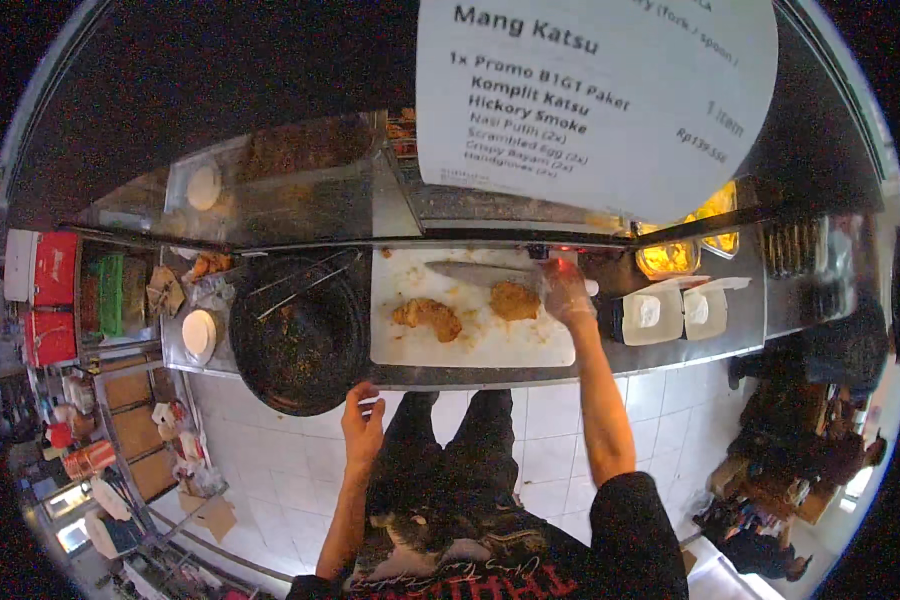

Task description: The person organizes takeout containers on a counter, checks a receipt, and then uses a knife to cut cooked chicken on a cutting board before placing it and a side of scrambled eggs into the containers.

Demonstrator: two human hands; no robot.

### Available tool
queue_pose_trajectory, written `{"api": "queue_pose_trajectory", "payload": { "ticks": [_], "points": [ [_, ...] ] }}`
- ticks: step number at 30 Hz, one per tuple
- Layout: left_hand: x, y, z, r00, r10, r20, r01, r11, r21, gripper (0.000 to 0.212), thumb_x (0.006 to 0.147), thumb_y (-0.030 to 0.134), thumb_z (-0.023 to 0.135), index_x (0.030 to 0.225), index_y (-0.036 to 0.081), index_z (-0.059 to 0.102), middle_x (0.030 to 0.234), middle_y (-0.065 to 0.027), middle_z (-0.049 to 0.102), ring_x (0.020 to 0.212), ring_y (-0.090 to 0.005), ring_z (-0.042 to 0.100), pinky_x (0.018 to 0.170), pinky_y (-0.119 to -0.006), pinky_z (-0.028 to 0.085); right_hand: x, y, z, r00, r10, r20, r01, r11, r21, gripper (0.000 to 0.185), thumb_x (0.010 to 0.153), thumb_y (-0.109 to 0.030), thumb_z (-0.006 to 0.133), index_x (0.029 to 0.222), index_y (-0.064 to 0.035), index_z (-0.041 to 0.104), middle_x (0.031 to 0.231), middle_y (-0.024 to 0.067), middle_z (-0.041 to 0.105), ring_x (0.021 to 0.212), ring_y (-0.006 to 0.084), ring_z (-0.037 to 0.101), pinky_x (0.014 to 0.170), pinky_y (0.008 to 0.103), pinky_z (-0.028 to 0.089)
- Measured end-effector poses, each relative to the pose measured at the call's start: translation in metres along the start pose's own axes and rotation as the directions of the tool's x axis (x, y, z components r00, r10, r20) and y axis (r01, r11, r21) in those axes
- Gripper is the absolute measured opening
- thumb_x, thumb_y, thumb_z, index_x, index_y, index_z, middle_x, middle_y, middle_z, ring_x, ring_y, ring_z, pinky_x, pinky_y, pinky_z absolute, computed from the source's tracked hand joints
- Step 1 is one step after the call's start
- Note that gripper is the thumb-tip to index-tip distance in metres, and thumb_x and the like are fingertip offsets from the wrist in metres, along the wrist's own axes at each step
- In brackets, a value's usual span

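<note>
My right hand (pixel 568 294), in a thin clear glove, lies over the handle of a large kitchen knife (pixel 480 272). The white butt of the handle shows past it; whether my fingers close round the handle is hidden. The blade points left, flat along the back of a white cutting board (pixel 472 352). Two breaded fried pieces lie on the board: a curved one (pixel 429 318) at left and a rounder one (pixel 515 301) near my right hand. My left hand (pixel 363 420) hangs bare before the counter edge, holding nothing, its fingers loosely curled and apart.
Metal tongs (pixel 307 285) rest across a wide black pan (pixel 300 352) left of the board. Lidded containers (pixel 664 261) of yellow food and two open takeaway boxes (pixel 671 315) stand at right. A printed order slip (pixel 592 105) hangs above. A person (pixel 772 551) is at far right.
</note>
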State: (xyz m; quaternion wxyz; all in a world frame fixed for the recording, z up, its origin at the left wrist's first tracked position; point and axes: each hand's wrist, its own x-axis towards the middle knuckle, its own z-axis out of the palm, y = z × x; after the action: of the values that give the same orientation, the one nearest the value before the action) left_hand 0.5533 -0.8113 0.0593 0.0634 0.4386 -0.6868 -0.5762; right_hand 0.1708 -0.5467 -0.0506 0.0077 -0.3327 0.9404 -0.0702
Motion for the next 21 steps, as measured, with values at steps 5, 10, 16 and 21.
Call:
{"api": "queue_pose_trajectory", "payload": {
  "ticks": [5, 10, 16, 21],
  "points": [
    [0.009, 0.039, 0.039, 0.99, 0.078, 0.116, -0.086, 0.994, 0.071, 0.036, 0.089, 0.008, 0.064, 0.124, 0.007, 0.054, 0.107, -0.0079, 0.064, 0.089, -0.0168, 0.063, 0.073, -0.029, 0.051, 0.018, -0.006, 0.004, 0.914, -0.305, 0.267, 0.287, 0.952, 0.105, 0.037, 0.076, -0.01, 0.058, 0.113, -0.0129, 0.065, 0.108, 0.0118, 0.063, 0.111, 0.0312, 0.057, 0.096, 0.0419, 0.047],
    [0.013, 0.06, 0.082, 0.955, 0.137, 0.262, -0.154, 0.987, 0.043, 0.034, 0.089, 0.009, 0.064, 0.122, 0.004, 0.056, 0.103, -0.0096, 0.066, 0.089, -0.0167, 0.064, 0.071, -0.03, 0.052, 0.015, -0.033, -0.063, 0.922, -0.382, 0.058, 0.376, 0.922, 0.091, 0.031, 0.081, -0.012, 0.057, 0.111, -0.013, 0.063, 0.102, 0.011, 0.062, 0.105, 0.0314, 0.06, 0.086, 0.0429, 0.052],
    [0.013, 0.048, 0.089, 0.928, 0.189, 0.322, -0.221, 0.973, 0.064, 0.033, 0.089, 0.011, 0.065, 0.12, 0.003, 0.058, 0.102, -0.011, 0.068, 0.089, -0.0163, 0.064, 0.071, -0.03, 0.052, -0.041, -0.057, -0.14, 0.958, 0.001, 0.287, -0.036, 0.992, 0.117, 0.025, 0.088, -0.024, 0.055, 0.11, -0.0133, 0.057, 0.095, 0.0141, 0.067, 0.076, 0.0367, 0.068, 0.064, 0.0479, 0.055],
    [0.016, 0.023, 0.079, 0.941, 0.064, 0.334, -0.103, 0.99, 0.101, 0.026, 0.092, 0.012, 0.064, 0.117, 0.007, 0.06, 0.101, -0.0065, 0.067, 0.093, -0.0154, 0.064, 0.079, -0.031, 0.051, -0.087, -0.082, -0.084, 0.949, 0.247, 0.194, -0.266, 0.961, 0.078, 0.025, 0.089, -0.023, 0.055, 0.111, -0.0118, 0.055, 0.084, 0.0198, 0.065, 0.073, 0.0388, 0.067, 0.059, 0.0501, 0.053]
  ]
}}
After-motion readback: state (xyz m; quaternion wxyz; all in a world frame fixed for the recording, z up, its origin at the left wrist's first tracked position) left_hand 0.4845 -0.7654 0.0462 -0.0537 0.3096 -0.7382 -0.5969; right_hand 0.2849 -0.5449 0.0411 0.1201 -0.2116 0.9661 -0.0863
